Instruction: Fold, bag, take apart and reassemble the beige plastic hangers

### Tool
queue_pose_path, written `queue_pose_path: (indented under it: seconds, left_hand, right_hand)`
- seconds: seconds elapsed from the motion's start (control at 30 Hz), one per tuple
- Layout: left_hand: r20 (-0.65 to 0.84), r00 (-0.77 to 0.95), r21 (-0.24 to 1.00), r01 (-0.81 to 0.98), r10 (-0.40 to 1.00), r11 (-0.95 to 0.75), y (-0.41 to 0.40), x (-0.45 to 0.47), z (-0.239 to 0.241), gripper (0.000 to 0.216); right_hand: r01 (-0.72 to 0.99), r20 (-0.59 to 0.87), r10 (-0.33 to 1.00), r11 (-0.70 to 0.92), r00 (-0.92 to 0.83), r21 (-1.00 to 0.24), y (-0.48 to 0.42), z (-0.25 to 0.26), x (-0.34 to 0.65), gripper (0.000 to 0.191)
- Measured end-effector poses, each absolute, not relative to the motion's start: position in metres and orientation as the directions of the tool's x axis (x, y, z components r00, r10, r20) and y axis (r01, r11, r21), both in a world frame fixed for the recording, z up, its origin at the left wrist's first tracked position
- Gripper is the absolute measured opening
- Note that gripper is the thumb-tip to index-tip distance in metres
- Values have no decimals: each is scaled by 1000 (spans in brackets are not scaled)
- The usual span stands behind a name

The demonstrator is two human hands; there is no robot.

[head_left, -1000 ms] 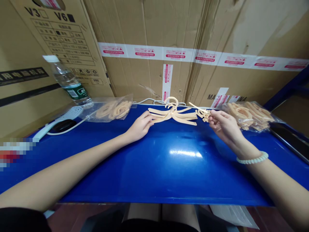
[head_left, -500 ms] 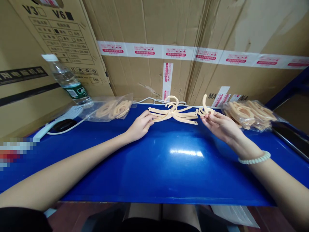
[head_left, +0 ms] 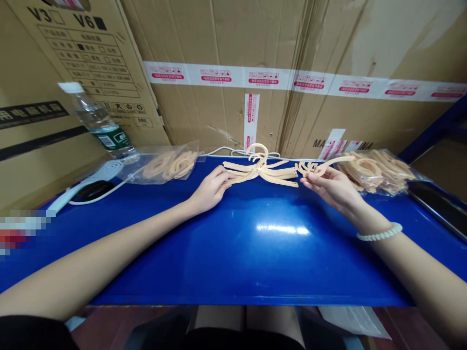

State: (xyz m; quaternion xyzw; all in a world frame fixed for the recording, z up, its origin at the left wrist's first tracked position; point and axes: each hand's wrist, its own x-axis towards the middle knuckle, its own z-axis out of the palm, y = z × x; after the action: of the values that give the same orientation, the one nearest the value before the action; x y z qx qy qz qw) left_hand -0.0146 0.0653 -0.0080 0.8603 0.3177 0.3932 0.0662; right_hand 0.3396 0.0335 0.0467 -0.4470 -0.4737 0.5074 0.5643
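Several cream hangers [head_left: 260, 171] lie gathered on the blue table, their hooks overlapping at the top and their arms fanned to both sides. My left hand [head_left: 209, 188] is closed on the left arm ends, thumb and fingers pinched together there. Just beyond the right arm ends, my right hand [head_left: 333, 187] grips a cream piece [head_left: 321, 170] between thumb and fingers. This piece has several short curved prongs on its left and one long arm reaching out to the right. Part of it is hidden behind my fingers.
Clear bags of cream rings [head_left: 171, 165] lie at the left, and a bagged pile [head_left: 375, 170] sits at the right. A water bottle [head_left: 105, 129], a light-blue fan-like object [head_left: 98, 175] and a dark phone-like slab [head_left: 438, 206] are also about. Cardboard boxes [head_left: 219, 112] stand behind.
The long arm of the piece in my right hand has swung from pointing up to pointing right. My left hand and the hangers stay almost where they were.
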Motion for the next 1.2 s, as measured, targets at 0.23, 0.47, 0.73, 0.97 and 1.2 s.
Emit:
queue_pose_path:
  seconds: [0.23, 0.47, 0.73, 0.97, 1.2]
  left_hand:
    - [651, 481, 354, 492, 587, -795, 65, -15, -7, 22]
    - [681, 468, 335, 486, 564, -807, 62, -13, -5, 21]
    - [695, 463, 331, 474, 550, -816, 61, -13, -4, 22]
    - [685, 466, 341, 474, 560, -812, 61, -13, -5, 22]
    - [655, 485, 358, 475, 579, -804, 61, -14, -5, 24]
  right_hand:
    - [-44, -30, 998, -32, -49, -998, 39, 42, 347, 21]
    - [-113, -279, 945, -301, -173, -947, 34, 51, 340, 14]
    - [-110, -309, 934, -331, -180, -937, 31, 55, 336, 13]
    - [-58, -214, 958, -229, -191, -972, 30, 51, 338, 21]
    - [-18, -95, 986, -98, -136, -995, 31, 43, 334, 30]
